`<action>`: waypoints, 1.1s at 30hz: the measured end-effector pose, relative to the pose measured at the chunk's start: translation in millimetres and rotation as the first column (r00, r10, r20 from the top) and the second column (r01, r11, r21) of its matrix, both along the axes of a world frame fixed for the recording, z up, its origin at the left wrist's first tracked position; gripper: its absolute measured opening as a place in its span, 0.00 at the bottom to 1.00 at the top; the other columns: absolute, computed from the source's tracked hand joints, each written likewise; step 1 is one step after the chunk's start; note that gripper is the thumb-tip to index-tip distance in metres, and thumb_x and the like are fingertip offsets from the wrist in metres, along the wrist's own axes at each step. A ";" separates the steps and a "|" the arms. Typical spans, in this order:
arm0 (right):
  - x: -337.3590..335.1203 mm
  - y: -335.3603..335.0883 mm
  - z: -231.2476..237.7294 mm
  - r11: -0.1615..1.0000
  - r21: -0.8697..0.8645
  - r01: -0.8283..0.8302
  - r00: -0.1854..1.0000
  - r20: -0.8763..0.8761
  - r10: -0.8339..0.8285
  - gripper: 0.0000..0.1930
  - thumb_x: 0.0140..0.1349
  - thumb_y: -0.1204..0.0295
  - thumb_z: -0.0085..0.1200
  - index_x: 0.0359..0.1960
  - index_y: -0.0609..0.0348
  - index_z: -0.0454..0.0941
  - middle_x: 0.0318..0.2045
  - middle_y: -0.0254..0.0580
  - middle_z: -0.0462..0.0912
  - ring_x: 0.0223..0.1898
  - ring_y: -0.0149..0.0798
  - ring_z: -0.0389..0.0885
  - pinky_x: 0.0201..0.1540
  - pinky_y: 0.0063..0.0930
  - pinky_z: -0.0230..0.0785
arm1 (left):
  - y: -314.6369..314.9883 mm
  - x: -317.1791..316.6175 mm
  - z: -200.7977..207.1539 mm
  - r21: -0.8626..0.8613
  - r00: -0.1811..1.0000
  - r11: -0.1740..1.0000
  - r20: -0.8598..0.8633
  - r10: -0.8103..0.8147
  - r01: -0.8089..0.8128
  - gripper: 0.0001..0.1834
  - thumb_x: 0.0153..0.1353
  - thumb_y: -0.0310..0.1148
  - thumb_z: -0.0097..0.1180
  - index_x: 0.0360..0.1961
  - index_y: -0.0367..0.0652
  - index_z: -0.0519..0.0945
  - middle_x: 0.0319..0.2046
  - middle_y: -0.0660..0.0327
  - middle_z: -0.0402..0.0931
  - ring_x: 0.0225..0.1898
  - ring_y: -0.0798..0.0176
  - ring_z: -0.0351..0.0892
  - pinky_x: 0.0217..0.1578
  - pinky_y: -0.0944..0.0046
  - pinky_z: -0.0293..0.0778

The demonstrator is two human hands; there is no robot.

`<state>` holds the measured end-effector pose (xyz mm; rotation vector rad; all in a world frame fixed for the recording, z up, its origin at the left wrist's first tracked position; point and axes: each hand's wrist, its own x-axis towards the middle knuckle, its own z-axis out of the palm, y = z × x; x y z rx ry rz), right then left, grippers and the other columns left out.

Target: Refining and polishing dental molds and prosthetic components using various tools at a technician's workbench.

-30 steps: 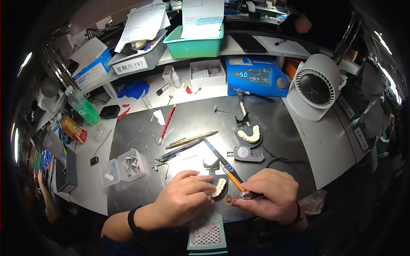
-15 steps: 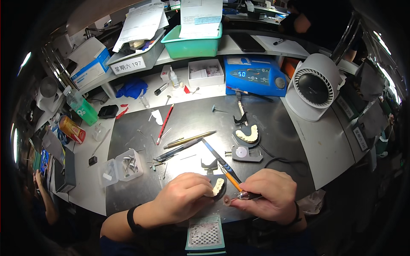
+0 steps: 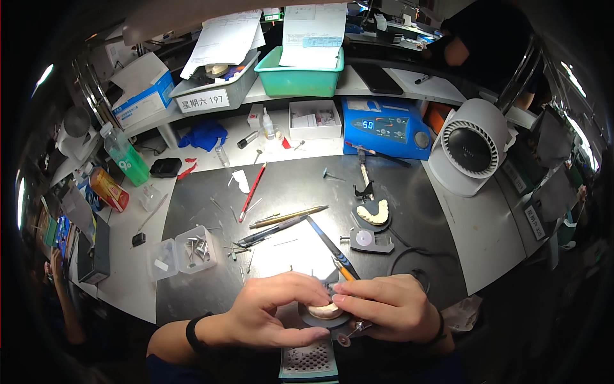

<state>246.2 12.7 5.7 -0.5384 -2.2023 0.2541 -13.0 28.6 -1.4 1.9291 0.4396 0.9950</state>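
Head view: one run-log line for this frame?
left hand: steadies dental cast | right hand: holds orange-tipped tool | second cast: untouched

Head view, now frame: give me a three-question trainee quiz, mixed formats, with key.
1. True or false: both hands meet over the cream dental cast on the round dark base at the near edge of the bench.
2. Multiple choice: the second cream tooth-arch model on a metal stand lies (A) left of the clear plastic box of small burs, (B) beyond the hands, toward the blue control unit with a lit display, (C) inside the green plastic tray.
3. Fill in: the round white ______ stands at the bench's right.

Key: 1 true: the left hand and right hand pinch it with their fingers. 2 B. 3 fan.
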 end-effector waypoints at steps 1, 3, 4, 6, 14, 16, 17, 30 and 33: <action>0.9 -1.0 1.6 1.000 -0.005 -0.006 1.000 0.008 0.006 0.21 0.53 0.73 0.69 0.50 0.63 0.84 0.47 0.47 0.86 0.30 0.40 0.88 0.29 0.28 0.79 | -3.4 -0.3 -1.4 -0.005 1.000 1.000 0.008 0.006 -0.006 0.21 0.51 0.27 0.79 0.46 0.34 0.85 0.44 0.53 0.86 0.45 0.58 0.86 0.45 0.62 0.81; 3.1 -4.8 6.8 0.998 -0.058 0.004 1.000 0.022 -0.003 0.20 0.54 0.73 0.68 0.49 0.68 0.84 0.43 0.50 0.88 0.30 0.40 0.88 0.28 0.29 0.79 | -9.5 -0.2 -3.5 -0.118 0.998 0.993 0.061 0.020 -0.013 0.25 0.51 0.27 0.80 0.49 0.31 0.85 0.43 0.53 0.86 0.43 0.61 0.86 0.43 0.64 0.81; 3.0 0.2 0.7 1.000 0.005 0.000 1.000 -0.012 0.000 0.18 0.58 0.66 0.68 0.46 0.67 0.86 0.38 0.50 0.89 0.23 0.36 0.85 0.23 0.24 0.72 | -12.4 0.1 -4.5 -0.111 0.995 0.993 0.089 0.049 -0.039 0.27 0.51 0.28 0.80 0.51 0.30 0.84 0.42 0.53 0.86 0.40 0.63 0.86 0.41 0.65 0.81; 2.8 -1.6 6.1 1.000 -0.018 -0.008 1.000 0.010 0.008 0.18 0.56 0.69 0.68 0.46 0.69 0.85 0.39 0.50 0.89 0.26 0.38 0.87 0.25 0.26 0.75 | -16.1 0.4 -5.2 -0.106 0.990 0.992 0.118 0.077 -0.064 0.27 0.51 0.27 0.80 0.52 0.30 0.84 0.42 0.53 0.86 0.39 0.62 0.86 0.41 0.65 0.81; -2.3 2.0 7.1 0.999 -0.009 -0.031 1.000 -0.006 0.031 0.17 0.56 0.71 0.68 0.43 0.71 0.85 0.36 0.50 0.88 0.25 0.39 0.87 0.24 0.26 0.77 | -14.2 -1.8 -6.1 -0.038 0.988 0.998 0.146 0.055 -0.050 0.26 0.51 0.25 0.78 0.52 0.30 0.84 0.40 0.50 0.86 0.37 0.57 0.87 0.40 0.63 0.81; -2.5 2.4 6.5 0.999 0.018 -0.029 0.999 -0.022 0.030 0.17 0.56 0.71 0.68 0.43 0.71 0.85 0.35 0.50 0.88 0.25 0.38 0.86 0.24 0.25 0.76 | -14.4 -2.0 -6.3 -0.007 0.990 0.998 0.128 0.057 -0.056 0.25 0.51 0.24 0.78 0.51 0.30 0.83 0.40 0.50 0.86 0.39 0.56 0.88 0.41 0.62 0.82; -2.2 2.3 6.0 1.000 0.013 -0.027 0.999 -0.021 0.027 0.17 0.56 0.71 0.68 0.43 0.71 0.85 0.35 0.50 0.88 0.25 0.38 0.86 0.24 0.25 0.76 | -15.0 -1.3 -7.7 -0.011 0.990 0.998 0.130 0.055 -0.054 0.25 0.51 0.24 0.78 0.51 0.30 0.83 0.40 0.50 0.86 0.39 0.56 0.88 0.41 0.62 0.82; -0.6 0.6 5.2 0.990 -0.085 -0.116 0.993 -0.017 0.115 0.20 0.55 0.68 0.73 0.46 0.68 0.84 0.35 0.49 0.88 0.25 0.39 0.88 0.24 0.25 0.76 | -12.7 0.0 -3.2 -0.052 0.993 0.998 0.112 0.038 -0.033 0.22 0.52 0.23 0.74 0.49 0.29 0.84 0.42 0.47 0.86 0.40 0.53 0.88 0.43 0.61 0.83; 0.6 -1.2 7.1 0.987 -0.113 -0.113 0.993 -0.044 0.109 0.20 0.56 0.68 0.73 0.46 0.69 0.84 0.34 0.49 0.88 0.25 0.39 0.88 0.24 0.26 0.77 | -10.1 -5.0 -3.0 -0.079 0.992 0.997 0.124 0.019 -0.010 0.23 0.53 0.23 0.75 0.51 0.30 0.85 0.46 0.46 0.85 0.43 0.54 0.87 0.44 0.61 0.82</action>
